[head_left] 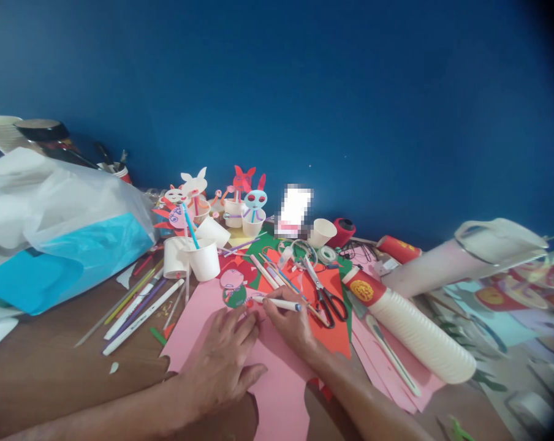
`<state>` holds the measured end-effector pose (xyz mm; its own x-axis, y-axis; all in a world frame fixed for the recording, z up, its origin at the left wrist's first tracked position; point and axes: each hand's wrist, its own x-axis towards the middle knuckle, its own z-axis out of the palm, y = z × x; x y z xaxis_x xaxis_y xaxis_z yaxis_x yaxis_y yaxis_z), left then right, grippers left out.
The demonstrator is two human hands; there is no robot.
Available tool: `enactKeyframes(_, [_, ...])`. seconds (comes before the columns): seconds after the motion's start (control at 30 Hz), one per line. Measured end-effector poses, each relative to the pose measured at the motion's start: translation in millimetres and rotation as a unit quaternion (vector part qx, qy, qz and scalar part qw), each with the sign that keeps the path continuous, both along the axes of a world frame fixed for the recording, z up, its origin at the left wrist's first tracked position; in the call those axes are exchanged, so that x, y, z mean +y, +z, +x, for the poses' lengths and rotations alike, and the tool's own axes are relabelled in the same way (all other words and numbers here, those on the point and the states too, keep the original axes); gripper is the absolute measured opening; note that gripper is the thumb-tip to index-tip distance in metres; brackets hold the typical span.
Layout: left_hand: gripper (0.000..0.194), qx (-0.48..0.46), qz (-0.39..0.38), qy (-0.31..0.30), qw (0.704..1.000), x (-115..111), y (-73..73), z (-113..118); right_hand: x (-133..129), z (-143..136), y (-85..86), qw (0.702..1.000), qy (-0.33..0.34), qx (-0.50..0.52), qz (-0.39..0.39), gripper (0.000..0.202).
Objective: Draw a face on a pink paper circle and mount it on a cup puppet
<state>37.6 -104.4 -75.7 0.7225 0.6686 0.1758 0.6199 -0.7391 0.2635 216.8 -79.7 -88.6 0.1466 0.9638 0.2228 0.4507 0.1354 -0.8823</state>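
We see pen: white, slim, blue at right end, slanted low over sheet, left end towards discs; whether tip touches, we cannot tell. Sheet: pink, large, lying flat, curved notches along near edge, narrower strip running nearward. Pink disc: marked with dark lines, at sheet's far edge. Green disc: just nearer; meeting or overlapping pink one, we cannot tell.
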Motion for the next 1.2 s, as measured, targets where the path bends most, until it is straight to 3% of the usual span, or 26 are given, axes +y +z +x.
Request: enactKeyframes(1.2, [0.053, 0.002, 0.015, 0.001, 1.000, -0.8, -0.7, 0.0, -2.2, 1.4, 3.4, 1.000, 0.005, 0.001, -0.007, 0.009])
